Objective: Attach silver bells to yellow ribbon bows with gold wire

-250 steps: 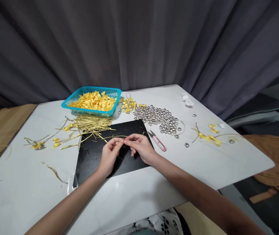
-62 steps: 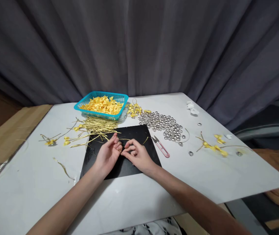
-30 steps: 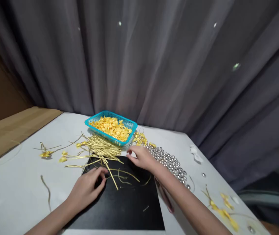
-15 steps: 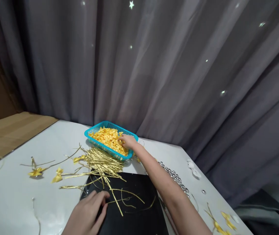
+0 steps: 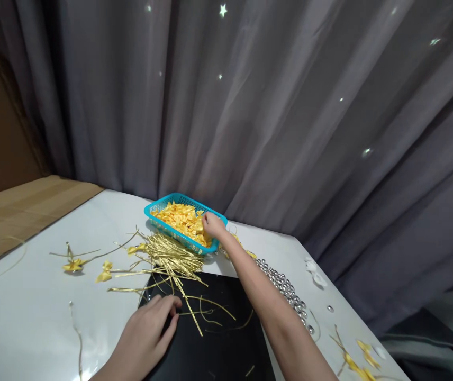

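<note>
Above the right end of a blue plastic basket (image 5: 159,229), my right hand (image 5: 213,225) is closed, its fingertips turned down and mostly hidden. Yellow ribbon bows (image 5: 182,218) fill the basket right beside those fingers; whether a bow is in them I cannot make out. My left hand (image 5: 149,328) rests at the left edge of a black board (image 5: 226,349). Its thumb and forefinger come together at the end of a thin gold cord (image 5: 195,313) that runs right across the board. A pile of gold ties (image 5: 173,256) lies between basket and board.
Silver beads (image 5: 282,286) are spread beyond my right forearm. Loose bows with gold ties (image 5: 73,264) lie on the white table (image 5: 32,317) at the left, others (image 5: 355,365) at the right. A cardboard piece (image 5: 32,206) borders the left, a grey curtain (image 5: 250,106) the back.
My right hand has drawn slightly up and back from the bows, its fingers now more curled. My left hand stays by the cord. The view has shifted a little.
</note>
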{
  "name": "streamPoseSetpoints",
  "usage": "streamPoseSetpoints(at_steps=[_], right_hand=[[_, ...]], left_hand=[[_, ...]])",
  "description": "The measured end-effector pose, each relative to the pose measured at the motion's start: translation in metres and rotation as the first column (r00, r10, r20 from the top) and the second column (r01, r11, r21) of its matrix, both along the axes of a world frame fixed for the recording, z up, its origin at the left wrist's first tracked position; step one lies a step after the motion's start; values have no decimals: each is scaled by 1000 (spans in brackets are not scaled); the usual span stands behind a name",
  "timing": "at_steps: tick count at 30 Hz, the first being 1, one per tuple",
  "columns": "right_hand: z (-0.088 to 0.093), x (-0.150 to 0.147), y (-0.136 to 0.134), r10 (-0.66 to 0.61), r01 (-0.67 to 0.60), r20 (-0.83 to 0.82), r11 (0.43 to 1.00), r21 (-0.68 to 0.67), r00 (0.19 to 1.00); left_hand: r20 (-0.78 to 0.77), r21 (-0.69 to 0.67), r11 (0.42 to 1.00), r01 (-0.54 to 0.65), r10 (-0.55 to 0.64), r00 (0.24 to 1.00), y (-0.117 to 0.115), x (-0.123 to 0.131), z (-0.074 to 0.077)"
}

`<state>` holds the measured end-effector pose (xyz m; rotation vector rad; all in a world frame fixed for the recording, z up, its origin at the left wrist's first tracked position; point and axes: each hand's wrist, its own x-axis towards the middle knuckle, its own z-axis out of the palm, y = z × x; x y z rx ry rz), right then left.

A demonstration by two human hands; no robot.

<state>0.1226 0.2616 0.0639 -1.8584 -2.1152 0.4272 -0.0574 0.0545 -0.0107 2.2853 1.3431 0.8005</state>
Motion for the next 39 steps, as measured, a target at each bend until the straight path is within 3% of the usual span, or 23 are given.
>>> streamPoseSetpoints(at_steps=[4, 8, 10, 13, 15, 17, 18, 20, 22, 26, 30, 39], right_hand=[[8, -4, -50, -40, 56, -325, 998, 39, 945], [-9, -15, -134, -56, 4, -577, 996, -90, 815], [-20, -20, -172, -87, -36, -663, 985, -169, 744], [-32, -24, -206, -147, -78, -743, 963, -259, 652], [-35, -22, -214, -167, -96, -772, 954, -283, 613], [-36, -17, -216, -161, -114, -787, 953, -282, 596], [-36, -14, -216, -151, -127, -789, 952, -278, 595], [-36, -9, -217, -130, -159, -785, 947, -279, 605], [-38, -5, -219, -123, -181, -775, 939, -294, 620], [-47, 0, -221, -155, -162, -760, 932, -325, 632], [-53, 2, -223, -172, -158, -755, 926, -343, 632], [-54, 5, -223, -216, -150, -783, 919, -365, 583]], left_hand=[[78, 160, 984, -80, 68, 995, -1, -1, 3], [212, 387, 899, -204, 129, 969, -6, -5, 4], [255, 471, 859, -198, 83, 964, -8, -7, 4], [299, 442, 896, -42, -103, 949, -10, -6, 3], [393, 299, 953, 57, -177, 902, -12, -3, 4], [522, 21, 995, 102, -98, 848, -12, 1, 7], [577, -156, 981, 114, -3, 817, -12, 3, 9], [641, -438, 884, 162, 180, 746, -12, 6, 12], [663, -561, 797, 226, 269, 699, -10, 7, 14], [660, -612, 733, 296, 268, 702, -6, 5, 14], [622, -642, 691, 332, 217, 752, -4, 3, 12], [572, -629, 732, 262, 208, 793, -6, 8, 11]])
